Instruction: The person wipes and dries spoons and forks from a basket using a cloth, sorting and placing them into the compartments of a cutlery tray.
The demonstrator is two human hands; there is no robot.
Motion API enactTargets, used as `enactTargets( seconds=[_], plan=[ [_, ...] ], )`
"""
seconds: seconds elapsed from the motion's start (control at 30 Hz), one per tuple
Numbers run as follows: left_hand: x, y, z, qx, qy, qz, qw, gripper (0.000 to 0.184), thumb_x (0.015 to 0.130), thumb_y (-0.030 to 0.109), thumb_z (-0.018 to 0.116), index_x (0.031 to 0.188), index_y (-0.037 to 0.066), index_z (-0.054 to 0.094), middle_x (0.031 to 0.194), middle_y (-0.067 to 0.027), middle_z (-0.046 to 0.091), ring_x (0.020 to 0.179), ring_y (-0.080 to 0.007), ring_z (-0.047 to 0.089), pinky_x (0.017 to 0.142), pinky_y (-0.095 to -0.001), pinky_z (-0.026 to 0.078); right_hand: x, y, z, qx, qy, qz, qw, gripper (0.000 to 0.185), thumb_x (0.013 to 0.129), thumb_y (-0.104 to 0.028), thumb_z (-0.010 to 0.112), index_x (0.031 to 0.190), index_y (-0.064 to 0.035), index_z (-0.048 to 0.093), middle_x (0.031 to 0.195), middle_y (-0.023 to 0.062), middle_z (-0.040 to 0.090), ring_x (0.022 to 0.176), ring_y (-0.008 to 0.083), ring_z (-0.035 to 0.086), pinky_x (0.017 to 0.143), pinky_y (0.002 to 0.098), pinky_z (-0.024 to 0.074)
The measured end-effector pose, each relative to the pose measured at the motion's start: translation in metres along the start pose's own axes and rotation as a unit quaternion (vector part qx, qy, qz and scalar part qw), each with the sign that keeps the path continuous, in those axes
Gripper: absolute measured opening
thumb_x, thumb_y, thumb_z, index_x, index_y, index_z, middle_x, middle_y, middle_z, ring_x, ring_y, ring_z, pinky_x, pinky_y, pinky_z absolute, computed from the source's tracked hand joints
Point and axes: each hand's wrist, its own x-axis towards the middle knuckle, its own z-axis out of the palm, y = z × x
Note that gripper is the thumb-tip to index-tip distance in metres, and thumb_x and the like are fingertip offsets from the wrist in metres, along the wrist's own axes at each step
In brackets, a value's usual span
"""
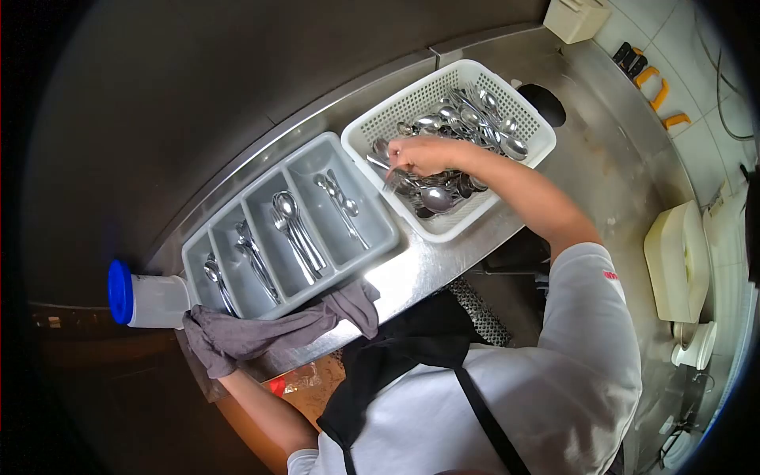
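My right hand (427, 155) is closed over the near left part of a white perforated basket (445, 231). It pinches a fork (389, 184), whose tines point down by the basket's rim. A jumble of metal spoons and forks (475, 119) fills the basket. Beside it on the left lies a grey cutlery tray (336, 273) with spoons (286, 207) and other cutlery sorted into its compartments. At the tray's near left corner, my left hand (227, 375) holds a grey-purple cloth (277, 336), which wraps over it and hides the fingers. The cloth trails along the tray's front edge.
A clear tub with a blue lid (120, 291) lies left of the tray. The steel counter (408, 273) runs along a dark wall. At the right are a cream container (679, 261), a round dark hole (545, 104) in the counter and orange-handled tools (651, 85).
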Motion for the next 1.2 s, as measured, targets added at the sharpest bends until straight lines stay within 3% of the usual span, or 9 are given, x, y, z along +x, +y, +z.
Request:
enactTargets(
  seconds=[0.1, 0.2, 0.3, 0.37, 0.4, 0.5, 0.73, 0.87, 1.2],
  plan=[
    [-0.008, 0.012, 0.026, 0.089, 0.091, 0.021, 0.992, 0.026, 0.099, 0.017, 0.039, 0.12, 0.007, 0.049, 0.106, -0.004, 0.057, 0.097, -0.0164, 0.056, 0.082, -0.0284, 0.048, 0.012, 0.014, 0.011, -0.029, -0.027, 0.01, 0.999, 0.015, 0.068, 0.003, 0.06, 0.082, -0.0009, 0.062, 0.107, 0.012, 0.057, 0.095, 0.0298, 0.059, 0.078, 0.0357, 0.0465],
    [-0.015, 0.019, 0.039, 0.434, 0.143, 0.093, 0.884, 0.027, 0.1, 0.022, 0.038, 0.121, 0.008, 0.05, 0.108, -0.0037, 0.057, 0.101, -0.0158, 0.055, 0.084, -0.0275, 0.047, 0.021, 0.026, 0.014, -0.015, -0.035, 0.043, 0.998, 0.018, 0.072, -0.008, 0.061, 0.09, -0.0035, 0.061, 0.108, 0.0127, 0.058, 0.092, 0.0301, 0.06, 0.078, 0.0369, 0.0469],
    [-0.015, 0.019, 0.035, -0.157, 0.064, -0.012, 0.985, 0.029, 0.101, 0.026, 0.038, 0.121, 0.009, 0.05, 0.109, -0.0024, 0.057, 0.101, -0.0155, 0.055, 0.086, -0.0277, 0.047, 0.019, -0.015, -0.014, 0.058, -0.025, 0.175, 0.983, 0.022, 0.076, -0.015, 0.062, 0.096, -0.0059, 0.059, 0.103, 0.0123, 0.06, 0.092, 0.0295, 0.061, 0.079, 0.0378, 0.0471],
    [-0.009, 0.015, 0.023, -0.122, 0.019, 0.005, 0.992, 0.03, 0.102, 0.028, 0.037, 0.122, 0.009, 0.05, 0.109, -0.0022, 0.056, 0.1, -0.0155, 0.054, 0.087, -0.0278, 0.047, 0.019, -0.023, -0.024, 0.13, 0.035, 0.223, 0.965, 0.022, 0.077, -0.013, 0.063, 0.096, -0.0059, 0.056, 0.095, 0.0115, 0.062, 0.094, 0.0281, 0.062, 0.079, 0.0374, 0.0472],
    [-0.009, 0.013, 0.018, -0.104, -0.001, 0.012, 0.994, 0.031, 0.102, 0.028, 0.037, 0.122, 0.008, 0.05, 0.109, -0.0021, 0.056, 0.1, -0.0155, 0.054, 0.087, -0.0278, 0.047, 0.016, -0.003, -0.014, -0.067, 0.177, 0.058, 0.98, 0.017, 0.079, -0.015, 0.062, 0.094, -0.0072, 0.059, 0.089, 0.0092, 0.062, 0.097, 0.0273, 0.06, 0.079, 0.039, 0.047],
    [-0.014, 0.012, 0.026, -0.044, 0.069, 0.022, 0.996, 0.032, 0.103, 0.028, 0.035, 0.122, 0.007, 0.049, 0.108, -0.0024, 0.055, 0.099, -0.0144, 0.054, 0.087, -0.0276, 0.046, 0.003, 0.001, -0.058, -0.318, 0.223, -0.106, 0.916, 0.012, 0.083, -0.015, 0.061, 0.093, -0.0077, 0.062, 0.086, 0.0086, 0.062, 0.098, 0.0274, 0.059, 0.08, 0.041, 0.0466],
    [-0.007, 0.006, 0.019, -0.088, 0.075, -0.004, 0.993, 0.032, 0.103, 0.029, 0.036, 0.122, 0.006, 0.049, 0.108, -0.002, 0.055, 0.098, -0.013, 0.054, 0.087, -0.0276, 0.047, -0.059, -0.026, -0.064, 0.062, 0.044, 0.152, 0.985, 0.011, 0.087, -0.016, 0.064, 0.09, -0.0051, 0.063, 0.078, 0.012, 0.063, 0.072, 0.0271, 0.059, 0.069, 0.0389, 0.0456],
    [-0.012, 0.014, 0.031, -0.105, 0.087, -0.005, 0.991, 0.032, 0.102, 0.03, 0.039, 0.121, 0.007, 0.05, 0.106, -0.0011, 0.055, 0.098, -0.0126, 0.054, 0.086, -0.0278, 0.047, -0.078, 0.013, -0.036, -0.031, -0.084, 0.182, 0.979, 0.023, 0.075, -0.019, 0.075, 0.085, -0.0028, 0.063, 0.078, 0.0117, 0.065, 0.073, 0.0297, 0.063, 0.069, 0.0381, 0.0486],
    [-0.021, 0.015, 0.044, 0.079, 0.118, 0.105, 0.984, 0.034, 0.102, 0.025, 0.036, 0.128, 0.005, 0.044, 0.115, -0.0035, 0.053, 0.103, -0.0143, 0.053, 0.089, -0.0299, 0.047, -0.072, 0.011, -0.006, -0.019, -0.092, 0.23, 0.969, 0.03, 0.069, -0.015, 0.079, 0.09, 0.0006, 0.064, 0.079, 0.0131, 0.067, 0.077, 0.0312, 0.065, 0.075, 0.0377, 0.0506]
  ],
)
